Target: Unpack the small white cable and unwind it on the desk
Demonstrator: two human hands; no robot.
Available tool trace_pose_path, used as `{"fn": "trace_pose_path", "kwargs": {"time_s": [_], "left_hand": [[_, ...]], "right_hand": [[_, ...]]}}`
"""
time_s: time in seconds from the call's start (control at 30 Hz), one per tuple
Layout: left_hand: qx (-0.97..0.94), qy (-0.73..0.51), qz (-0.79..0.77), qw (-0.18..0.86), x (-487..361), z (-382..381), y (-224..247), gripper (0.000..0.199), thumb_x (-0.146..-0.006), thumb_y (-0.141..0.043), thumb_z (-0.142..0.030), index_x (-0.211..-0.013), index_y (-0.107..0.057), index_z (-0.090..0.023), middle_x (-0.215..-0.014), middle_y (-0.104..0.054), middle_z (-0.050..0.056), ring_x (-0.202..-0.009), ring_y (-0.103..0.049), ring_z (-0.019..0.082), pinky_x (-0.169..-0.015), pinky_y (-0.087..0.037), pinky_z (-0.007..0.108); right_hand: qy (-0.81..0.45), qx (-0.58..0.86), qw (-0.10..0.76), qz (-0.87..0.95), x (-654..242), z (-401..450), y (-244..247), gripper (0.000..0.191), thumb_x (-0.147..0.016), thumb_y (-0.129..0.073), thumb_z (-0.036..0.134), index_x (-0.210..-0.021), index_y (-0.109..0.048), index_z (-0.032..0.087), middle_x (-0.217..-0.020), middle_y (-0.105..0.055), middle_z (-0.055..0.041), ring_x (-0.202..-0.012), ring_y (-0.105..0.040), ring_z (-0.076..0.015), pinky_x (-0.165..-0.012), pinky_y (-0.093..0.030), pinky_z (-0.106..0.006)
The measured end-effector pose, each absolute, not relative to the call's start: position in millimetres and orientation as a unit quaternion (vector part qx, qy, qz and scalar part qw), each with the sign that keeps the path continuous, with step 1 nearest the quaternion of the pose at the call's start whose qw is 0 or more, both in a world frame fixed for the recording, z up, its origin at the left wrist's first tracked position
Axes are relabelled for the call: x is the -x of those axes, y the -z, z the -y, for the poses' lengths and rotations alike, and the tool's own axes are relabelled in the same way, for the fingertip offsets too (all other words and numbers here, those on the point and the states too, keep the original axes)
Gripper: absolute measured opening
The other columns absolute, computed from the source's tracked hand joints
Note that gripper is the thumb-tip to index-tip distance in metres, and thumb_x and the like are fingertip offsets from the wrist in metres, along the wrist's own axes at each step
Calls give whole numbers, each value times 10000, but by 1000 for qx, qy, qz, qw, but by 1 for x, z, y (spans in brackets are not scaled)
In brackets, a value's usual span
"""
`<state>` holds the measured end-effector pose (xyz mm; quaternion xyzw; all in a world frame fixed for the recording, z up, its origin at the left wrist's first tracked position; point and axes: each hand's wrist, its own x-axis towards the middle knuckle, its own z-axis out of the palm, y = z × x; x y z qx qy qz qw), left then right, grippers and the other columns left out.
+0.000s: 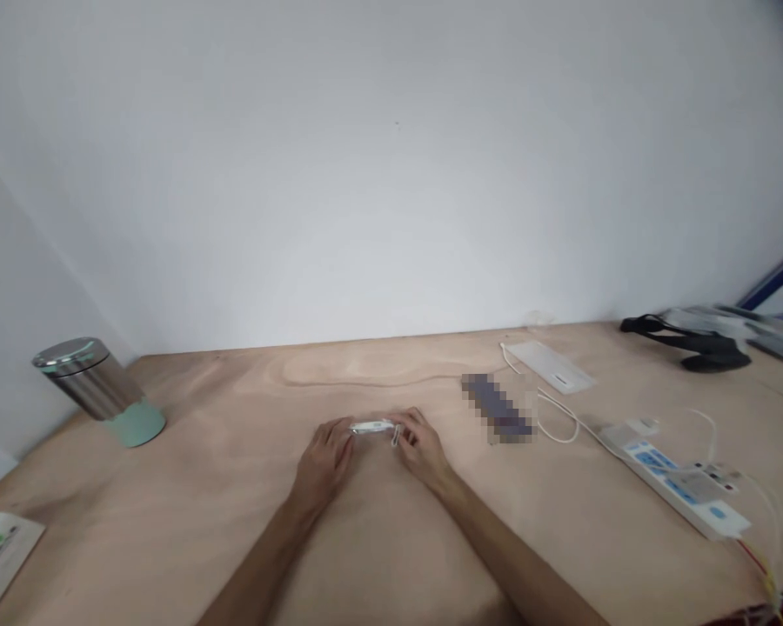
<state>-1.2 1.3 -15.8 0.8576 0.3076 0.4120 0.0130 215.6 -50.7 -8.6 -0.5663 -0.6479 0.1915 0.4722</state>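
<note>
Plywood tabletop [378, 556], hands [323, 461] [424, 448], white wall [391, 174] behind, power strip [685, 487]

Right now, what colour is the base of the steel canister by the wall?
The steel canister has a mint green base, best in the head view.

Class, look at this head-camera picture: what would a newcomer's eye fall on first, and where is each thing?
First come the left hand and right hand, at the centre of the plywood tabletop, holding a small white-and-silver object. To their right lies a white power strip with blue markings. Near the back left corner stands a steel canister with a mint-green base.
</note>
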Motion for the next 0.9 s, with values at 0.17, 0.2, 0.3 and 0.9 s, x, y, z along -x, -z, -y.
{"fn": "trace_pose_path", "kwargs": {"time_s": [0.17, 0.2, 0.3, 0.9], "left_hand": [[-842, -399, -353, 84, -3, 1, 19, 385, -958, -415, -260, -1337, -361, -218, -1105, -620, 89, -969, -627, 195, -899, -540, 391], [-838, -390, -368, 99, -3, 0, 19, 414, -951, -421, -270, -1352, -337, -213, -1121, -613, 94, -946, -632, 192, -880, -546, 390], [-827, -369, -402, 134, -4, -1, 19, 470, -924, -433, -277, -1370, -303, -207, -1183, -590, 107, -936, -632, 191, -851, -551, 387], [-553, -479, -468, 496, -69, 27, -6, 375, -903, -453, -553, -959, -535, -191, -548, -444, -71, -437, -414, 97, -452, -350, 206]], "right_hand": [[-219, 554, 544, 592, -216, 51, 7, 248, -864, -523, 302, -1037, -686, 233, -1049, -622, -67, -742, -583, -142, -611, -469, -241], [-229, 554, 557, 574, -216, 51, 7, 234, -855, -536, 320, -1009, -684, 226, -1020, -631, -61, -725, -578, -141, -597, -462, -238], [-290, 566, 588, 499, -216, 50, 6, 228, -820, -575, 395, -933, -671, 221, -801, -631, -12, -597, -533, -129, -519, -422, -227], [-432, 539, 612, 386, -225, 46, 6, 327, -689, -702, 450, -845, -674, 164, -503, -533, 64, -381, -392, -66, -360, -273, -197]]}}
